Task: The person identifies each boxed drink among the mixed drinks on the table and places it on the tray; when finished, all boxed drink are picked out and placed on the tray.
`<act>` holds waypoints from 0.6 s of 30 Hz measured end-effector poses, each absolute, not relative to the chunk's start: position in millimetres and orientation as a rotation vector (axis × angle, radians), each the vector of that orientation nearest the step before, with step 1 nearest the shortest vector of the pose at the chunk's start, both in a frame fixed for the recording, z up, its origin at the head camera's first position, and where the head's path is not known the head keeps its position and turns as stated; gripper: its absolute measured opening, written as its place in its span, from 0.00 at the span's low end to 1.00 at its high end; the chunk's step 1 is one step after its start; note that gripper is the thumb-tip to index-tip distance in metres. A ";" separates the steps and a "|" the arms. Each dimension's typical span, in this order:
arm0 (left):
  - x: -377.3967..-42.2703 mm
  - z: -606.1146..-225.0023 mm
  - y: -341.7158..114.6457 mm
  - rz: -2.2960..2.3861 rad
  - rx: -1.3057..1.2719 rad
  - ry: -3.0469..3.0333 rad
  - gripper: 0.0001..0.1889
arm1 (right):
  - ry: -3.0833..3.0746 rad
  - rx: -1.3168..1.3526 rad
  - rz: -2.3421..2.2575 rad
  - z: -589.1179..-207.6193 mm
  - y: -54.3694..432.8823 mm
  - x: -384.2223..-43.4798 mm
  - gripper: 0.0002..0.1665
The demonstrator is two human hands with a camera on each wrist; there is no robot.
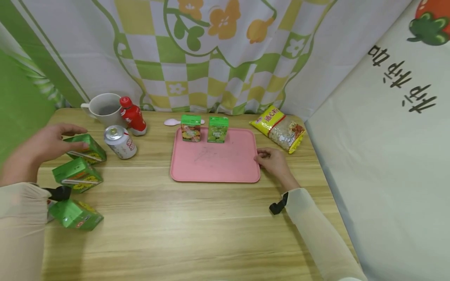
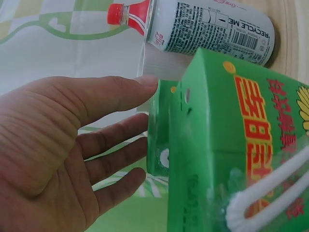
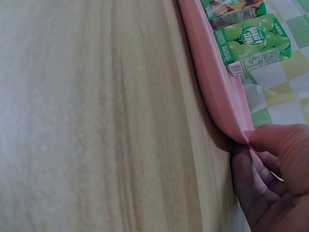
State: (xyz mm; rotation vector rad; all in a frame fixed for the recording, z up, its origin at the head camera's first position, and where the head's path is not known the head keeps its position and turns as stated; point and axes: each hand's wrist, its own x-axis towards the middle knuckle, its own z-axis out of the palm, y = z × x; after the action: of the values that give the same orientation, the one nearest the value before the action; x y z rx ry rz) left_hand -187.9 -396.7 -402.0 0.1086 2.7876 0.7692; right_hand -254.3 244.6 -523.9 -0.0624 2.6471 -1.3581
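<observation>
At the table's left, my left hand [image 1: 52, 144] is at the farthest of three green drink cartons [image 1: 92, 150]. Its thumb and fingers are extended, with the tips right at the carton's edge [image 2: 157, 128] in the left wrist view. Two more green cartons, the middle one [image 1: 75, 171] with a white straw and the nearest one [image 1: 79, 214], stand in line towards me. My right hand [image 1: 275, 164] pinches the right rim of a pink tray [image 1: 218, 166] between thumb and fingers. Along the tray's back are two small juice boxes, one orange-brown [image 1: 191, 132] and one green [image 1: 217, 134].
Beside the far carton stand a silver-white can [image 1: 120, 146], a red bottle [image 1: 133, 119] and a white mug [image 1: 105, 107]. A pale spoon [image 1: 171, 122] lies behind the tray. At the back right is a yellow-and-clear food bag [image 1: 281, 128]; a patterned curtain [image 1: 147, 70] hangs behind the table.
</observation>
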 end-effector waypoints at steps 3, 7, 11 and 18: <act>-187.4 -405.5 -401.4 0.756 0.106 2.800 0.32 | 2.645 -0.061 -1.360 -525.0 244.5 -255.0 0.22; -189.1 -410.2 -406.5 0.756 0.097 2.775 0.32 | 2.660 -0.063 -1.356 -525.2 244.8 -254.7 0.21; -189.8 -412.8 -408.3 0.784 0.081 2.732 0.34 | 2.652 -0.070 -1.360 -526.2 244.6 -254.6 0.22; -189.3 -413.7 -410.1 0.769 0.028 2.725 0.39 | 2.638 -0.075 -1.386 -527.7 245.7 -255.4 0.22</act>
State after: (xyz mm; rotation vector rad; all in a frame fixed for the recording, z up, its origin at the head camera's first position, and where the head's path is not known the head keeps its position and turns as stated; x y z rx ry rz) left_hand -189.3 -410.1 -413.7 0.0285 2.7253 0.7692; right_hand -255.4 245.7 -527.7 -0.0753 2.6379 -1.3862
